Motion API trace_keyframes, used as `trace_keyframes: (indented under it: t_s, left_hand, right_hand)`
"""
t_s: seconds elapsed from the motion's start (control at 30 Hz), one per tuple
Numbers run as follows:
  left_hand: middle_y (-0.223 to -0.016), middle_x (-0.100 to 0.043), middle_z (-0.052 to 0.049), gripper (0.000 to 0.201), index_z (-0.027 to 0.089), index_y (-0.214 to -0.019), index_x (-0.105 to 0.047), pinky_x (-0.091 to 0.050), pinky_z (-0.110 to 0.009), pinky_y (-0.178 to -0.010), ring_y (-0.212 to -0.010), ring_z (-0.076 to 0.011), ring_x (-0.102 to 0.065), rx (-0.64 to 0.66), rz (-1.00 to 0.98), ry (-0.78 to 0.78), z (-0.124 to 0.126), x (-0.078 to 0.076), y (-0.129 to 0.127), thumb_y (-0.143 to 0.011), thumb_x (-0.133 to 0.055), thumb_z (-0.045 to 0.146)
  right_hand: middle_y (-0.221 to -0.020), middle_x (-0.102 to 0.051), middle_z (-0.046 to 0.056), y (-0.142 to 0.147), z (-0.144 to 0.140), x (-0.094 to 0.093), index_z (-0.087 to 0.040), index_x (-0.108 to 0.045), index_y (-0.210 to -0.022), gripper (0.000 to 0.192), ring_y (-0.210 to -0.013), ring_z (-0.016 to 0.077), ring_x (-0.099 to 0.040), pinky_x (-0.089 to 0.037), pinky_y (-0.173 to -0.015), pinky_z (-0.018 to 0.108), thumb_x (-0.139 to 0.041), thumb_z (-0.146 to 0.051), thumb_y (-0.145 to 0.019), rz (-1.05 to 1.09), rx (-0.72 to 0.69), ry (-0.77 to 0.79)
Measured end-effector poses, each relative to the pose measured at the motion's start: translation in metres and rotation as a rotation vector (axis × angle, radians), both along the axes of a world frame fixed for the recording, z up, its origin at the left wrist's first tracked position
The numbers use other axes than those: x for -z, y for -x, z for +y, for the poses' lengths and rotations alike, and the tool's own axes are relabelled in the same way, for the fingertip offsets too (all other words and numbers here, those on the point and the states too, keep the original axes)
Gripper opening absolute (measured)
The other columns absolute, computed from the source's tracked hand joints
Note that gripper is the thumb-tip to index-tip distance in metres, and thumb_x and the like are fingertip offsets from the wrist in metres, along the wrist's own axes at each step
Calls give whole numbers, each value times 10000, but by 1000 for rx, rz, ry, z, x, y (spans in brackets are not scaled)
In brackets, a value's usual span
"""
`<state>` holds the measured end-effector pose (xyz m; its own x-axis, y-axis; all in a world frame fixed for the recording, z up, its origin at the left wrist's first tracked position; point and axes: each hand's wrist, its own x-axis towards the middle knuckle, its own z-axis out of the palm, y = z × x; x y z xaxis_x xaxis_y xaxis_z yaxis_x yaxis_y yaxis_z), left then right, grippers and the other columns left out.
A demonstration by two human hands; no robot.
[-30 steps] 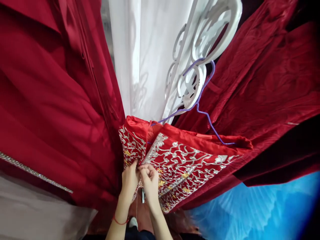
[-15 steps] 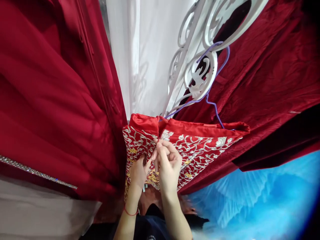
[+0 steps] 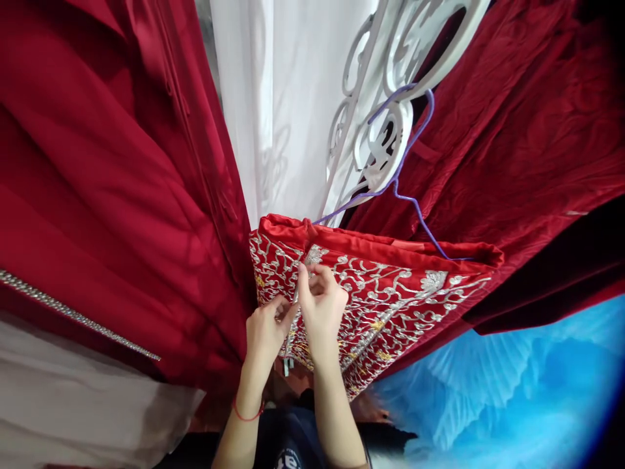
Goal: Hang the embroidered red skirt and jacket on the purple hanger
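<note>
A dark red satin gown (image 3: 97,182) fills the left of the frame. At lower centre, the left hand (image 3: 264,332) and right hand (image 3: 319,306) each seem to have the grip pinched together on the embroidered red bodice (image 3: 390,299), which hangs from a purple wire hanger (image 3: 405,189). Blue tulle (image 3: 512,391) lies lower right.

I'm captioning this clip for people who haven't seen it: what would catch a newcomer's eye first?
Probably the red embroidered garment at centre, thick with silver scrollwork, hanging on a purple wire hanger. Both hands work at its front seam: the left hand and right hand pinch the cloth close together. Plain dark red gowns flank it, with blue tulle at lower right.
</note>
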<state>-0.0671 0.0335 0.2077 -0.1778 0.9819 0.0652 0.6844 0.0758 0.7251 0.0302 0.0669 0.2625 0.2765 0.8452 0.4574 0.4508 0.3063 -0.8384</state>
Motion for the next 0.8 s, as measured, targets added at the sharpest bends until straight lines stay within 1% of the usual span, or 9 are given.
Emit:
trace_keyframes:
  t_s: [0.07, 0.1, 0.17, 0.27, 0.4, 0.5, 0.57, 0.63, 0.8]
  left_hand:
    - [-821, -751, 1, 142, 240, -869, -657, -316, -224, -608, -785, -183, -713, 7, -19, -5, -3, -6, -1, -928, -576, 341]
    - [-836, -756, -8, 120, 240, -882, -662, -326, -227, -611, -800, -195, -719, 21, -32, -1, -4, -6, -2, -922, -580, 317]
    - [-853, -765, -25, 90, 240, -913, -673, -350, -235, -620, -824, -218, -729, 54, -50, 9, -4, -3, -3, -904, -586, 264]
    - [-861, -769, -39, 94, 233, -921, -664, -394, -244, -629, -822, -228, -735, 46, -82, -43, 1, 4, -4, -898, -574, 242]
    - [-908, -762, -38, 112, 223, -971, -614, -461, -241, -667, -789, -200, -730, -68, -137, -293, 13, 6, -6, -917, -551, 299]
    - [-897, -753, -60, 126, 210, -978, -585, -461, -247, -631, -758, -206, -723, -88, -48, -441, 26, 2, -9, -930, -514, 303]
    - [-823, -736, -65, 124, 203, -945, -572, -432, -248, -586, -710, -209, -710, -71, 37, -477, 34, -1, -12, -944, -464, 265]
    - [-725, -706, -51, 158, 203, -918, -567, -397, -245, -545, -635, -201, -684, -42, 91, -481, 40, -2, -14, -951, -415, 227]
    - [-629, -671, -49, 227, 200, -841, -597, -352, -252, -529, -561, -193, -642, 8, 160, -462, 45, -6, -15, -939, -393, 219]
  right_hand:
    - [-578, -636, -28, 9, 11, 10, -182, -641, -867, 292, -503, 124, -589, -409, -560, 243, -612, -472, -896, -72, 104, 7]
    - [-608, -659, -18, 13, 16, 12, -185, -640, -879, 287, -528, 134, -611, -409, -571, 245, -601, -468, -904, -88, 127, 4]
    - [-641, -675, -10, 18, 21, 12, -189, -626, -888, 270, -534, 133, -612, -398, -562, 240, -554, -445, -935, -86, 116, -4]
    - [-620, -646, -24, 18, 23, 8, -192, -588, -894, 251, -489, 113, -559, -379, -531, 226, -511, -422, -957, -28, 43, -4]
    - [-519, -543, -48, 9, 17, 2, -201, -530, -752, 294, -447, 95, -479, -331, -484, 210, -521, -424, -944, 43, -117, 47]
    - [-496, -500, -52, 1, 11, -3, -197, -528, -713, 329, -436, 88, -436, -310, -454, 205, -543, -446, -928, 161, -285, 116]
    - [-512, -504, -49, -2, 6, -6, -187, -558, -730, 334, -445, 87, -433, -323, -451, 204, -569, -465, -915, 255, -369, 154]
    - [-528, -513, -44, -4, 0, -6, -173, -602, -767, 331, -465, 89, -446, -346, -465, 204, -578, -467, -917, 298, -418, 169]
    - [-563, -527, -35, -3, -12, -3, -157, -673, -882, 312, -505, 90, -449, -349, -480, 200, -552, -439, -944, 273, -384, 149]
